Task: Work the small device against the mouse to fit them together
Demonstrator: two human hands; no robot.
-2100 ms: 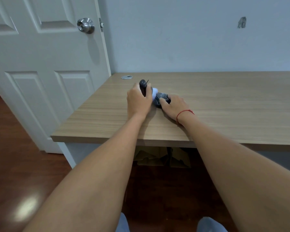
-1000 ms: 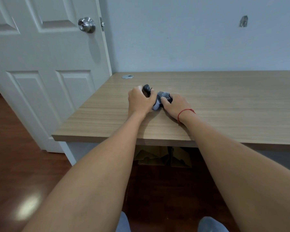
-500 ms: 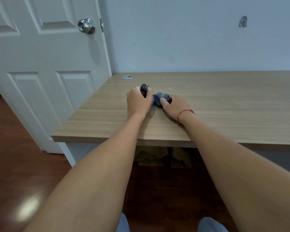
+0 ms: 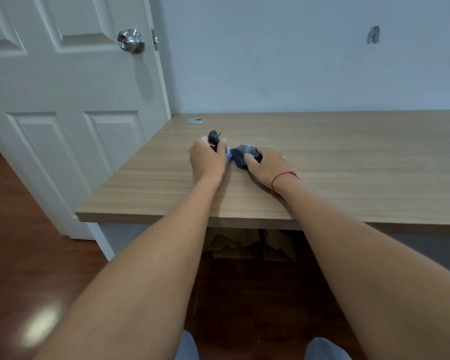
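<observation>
The dark computer mouse [image 4: 244, 157] lies on the wooden desk [image 4: 348, 162], near its left end and toward the middle of its depth. The right hand [image 4: 266, 166] rests over the mouse from the near side, fingers curled round its body, holding it down. Just left of the mouse, the left hand [image 4: 207, 158] is clamped on a small dark oval piece [image 4: 214, 137], whose top stands up above the knuckles.

A second ago that piece lay low and pressed in against the mouse; now it is lifted and upright, and a pale bluish bit [image 4: 228, 155] shows in the gap between hand and mouse. My reading is that the work on the mouse's side goes on in repeated strokes, not finished.

Counted: one mouse, one dark piece, two hands. Beyond the mouse, by the desk's far left corner, one silver grommet [image 4: 195, 121]; left of the desk, one white door [image 4: 63, 100] with one knob [image 4: 131, 40].
</observation>
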